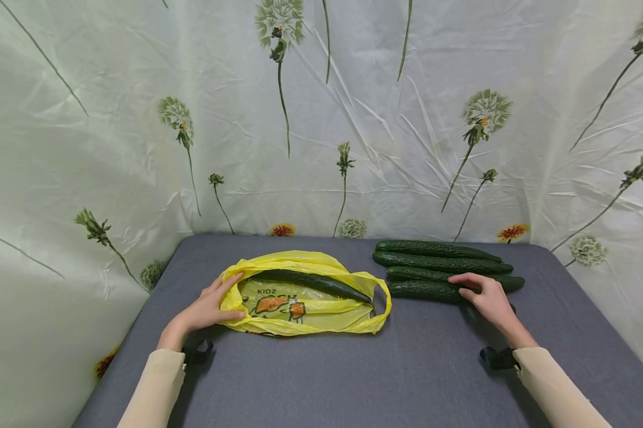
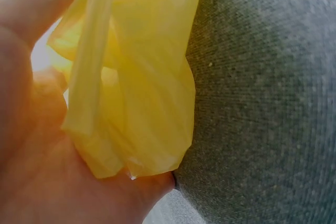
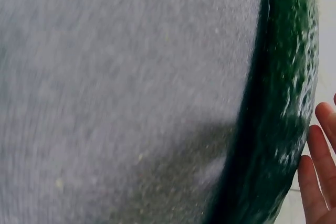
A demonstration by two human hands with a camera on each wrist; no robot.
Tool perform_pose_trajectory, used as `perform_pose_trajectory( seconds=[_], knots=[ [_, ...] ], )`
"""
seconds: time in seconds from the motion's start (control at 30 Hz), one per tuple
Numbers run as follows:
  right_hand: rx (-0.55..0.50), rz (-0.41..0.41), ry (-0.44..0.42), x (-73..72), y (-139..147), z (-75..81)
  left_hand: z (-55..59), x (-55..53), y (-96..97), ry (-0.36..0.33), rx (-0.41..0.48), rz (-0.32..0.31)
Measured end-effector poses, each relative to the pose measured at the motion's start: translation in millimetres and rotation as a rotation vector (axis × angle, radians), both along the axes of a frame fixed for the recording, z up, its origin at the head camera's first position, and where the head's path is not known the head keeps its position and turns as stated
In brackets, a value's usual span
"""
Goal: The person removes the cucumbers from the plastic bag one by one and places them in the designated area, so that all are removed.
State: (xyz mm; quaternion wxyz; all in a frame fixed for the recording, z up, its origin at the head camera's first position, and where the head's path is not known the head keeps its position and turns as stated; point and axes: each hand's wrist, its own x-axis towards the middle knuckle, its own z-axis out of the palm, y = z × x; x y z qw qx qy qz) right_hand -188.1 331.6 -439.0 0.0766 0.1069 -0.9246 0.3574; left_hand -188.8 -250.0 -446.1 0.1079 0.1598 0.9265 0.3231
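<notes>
A yellow plastic bag lies on its side with its mouth spread wide and one cucumber inside. My left hand holds the bag's left end, fingers and thumb spread over its rim. In the left wrist view the yellow plastic bunches between fingers and thumb. To the right, several dark green cucumbers lie side by side. My right hand reaches over the nearest cucumber, its fingertips at the surface. The right wrist view shows its fingers straight along the far side of a cucumber.
A grey cloth covers the table. Behind and to the sides hangs a pale curtain printed with dandelions. A loop handle of the bag sits near the left ends of the cucumbers. Both wrists carry black straps.
</notes>
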Motion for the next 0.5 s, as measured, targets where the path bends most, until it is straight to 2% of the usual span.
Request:
perform_pose_trajectory(
  seconds=[0.5],
  knots=[
    [-0.016,0.042,0.006,0.8,-18,2.9,6.7,0.9,5.8,-0.011,-0.001,0.034]
  ],
)
